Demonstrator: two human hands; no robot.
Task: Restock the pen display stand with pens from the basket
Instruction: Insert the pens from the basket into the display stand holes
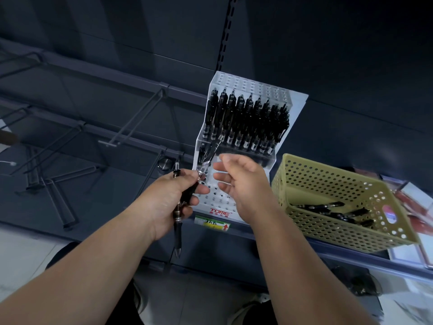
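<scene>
The left hand grips a small bundle of black click pens, tips down, just in front of the white perforated pen display stand. The right hand hovers empty beside it, fingers loosely spread over the lower tier, where most holes are unfilled and only a pen or two lean at the left end. The upper tier looks full. To do this step well, the right hand should probably pinch one pen from the bundle, turn it tip-down and drop it straight into the next free hole, filling along the row so the pens stand parallel, not crossed. More pens lie in the yellow-green basket to the right. The stand's front reads "TOME" in red; the shelf tag below has illegible handwriting and a red arrow.
</scene>
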